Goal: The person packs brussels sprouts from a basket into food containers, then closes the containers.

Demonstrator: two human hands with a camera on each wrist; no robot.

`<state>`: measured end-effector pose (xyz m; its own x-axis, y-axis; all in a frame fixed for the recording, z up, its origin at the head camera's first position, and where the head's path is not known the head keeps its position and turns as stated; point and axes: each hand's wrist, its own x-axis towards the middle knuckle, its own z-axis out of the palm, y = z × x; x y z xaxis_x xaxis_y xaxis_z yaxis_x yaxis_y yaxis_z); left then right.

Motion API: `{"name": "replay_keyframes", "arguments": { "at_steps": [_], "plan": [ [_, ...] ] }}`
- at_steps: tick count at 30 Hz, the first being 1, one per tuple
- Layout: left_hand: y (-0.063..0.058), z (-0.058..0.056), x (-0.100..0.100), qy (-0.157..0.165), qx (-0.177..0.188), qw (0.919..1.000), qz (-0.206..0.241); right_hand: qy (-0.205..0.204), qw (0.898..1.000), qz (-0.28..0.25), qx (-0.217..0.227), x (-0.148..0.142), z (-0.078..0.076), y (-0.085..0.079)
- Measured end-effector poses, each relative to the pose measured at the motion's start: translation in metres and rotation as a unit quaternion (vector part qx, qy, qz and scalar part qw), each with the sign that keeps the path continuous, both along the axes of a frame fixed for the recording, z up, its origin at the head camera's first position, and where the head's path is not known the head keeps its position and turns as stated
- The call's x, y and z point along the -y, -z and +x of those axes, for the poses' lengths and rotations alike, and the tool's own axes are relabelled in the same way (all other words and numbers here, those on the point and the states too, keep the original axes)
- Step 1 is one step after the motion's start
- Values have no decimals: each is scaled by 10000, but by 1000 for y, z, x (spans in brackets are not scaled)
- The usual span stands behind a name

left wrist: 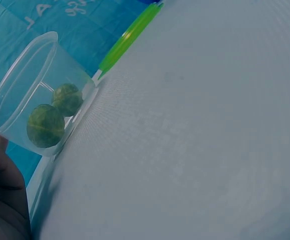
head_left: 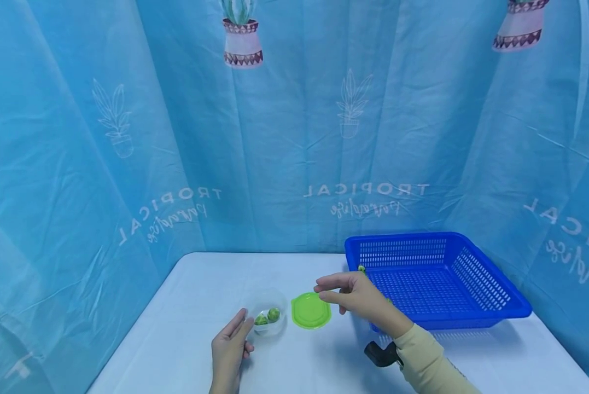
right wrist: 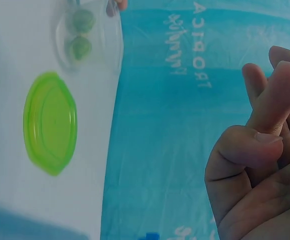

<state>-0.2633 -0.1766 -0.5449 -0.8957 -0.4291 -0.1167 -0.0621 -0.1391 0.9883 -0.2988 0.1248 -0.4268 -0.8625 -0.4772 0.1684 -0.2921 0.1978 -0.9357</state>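
A clear plastic tub point(head_left: 269, 330) stands on the white table with two Brussels sprouts point(left wrist: 46, 126) inside. My left hand point(head_left: 229, 346) holds the tub at its left rim, the thumb on the near side; part of the grip is cut off in the left wrist view. To the right of the tub lies a flat green lid point(head_left: 311, 311). Above the table, between the lid and the basket, my right hand point(head_left: 355, 295) hovers with loosely bent fingers. Nothing shows between the thumb and fingers point(right wrist: 277, 95) in the right wrist view.
A blue slatted basket point(head_left: 437, 317) stands at the right of the table point(head_left: 186, 306). Bits of green point(head_left: 361, 268) show at its left side, partly behind my right hand. Blue printed curtains point(head_left: 284, 137) hang around the table. A black device point(head_left: 380, 354) is at my right wrist.
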Motion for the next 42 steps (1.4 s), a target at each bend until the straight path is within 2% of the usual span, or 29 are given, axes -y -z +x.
{"name": "replay_keyframes", "arguments": {
  "at_steps": [8, 17, 24, 30, 37, 42],
  "plan": [
    [1, -1, 0, 18, 57, 10000, 11, 278, 9995, 117, -15, -19, -13, 1],
    [-1, 1, -1, -4, 84, 10000, 42, 395, 9989, 240, -3, -36, -27, -7],
    [1, -1, 0, -38, 64, 10000, 66, 721, 9965, 296, 301, -46, -42, -6],
    [3, -1, 1, 47, -68, 10000, 34, 898, 9938, 298, 587, -53, -47, -6],
    [2, -2, 0, 35, -45, 10000, 36, 1036, 9920, 376, 614, -61, -53, -14],
    [2, -1, -1, 19, 3, 10000, 44, 1063, 9909, 452, 691, -66, -63, -13]
  ]
}}
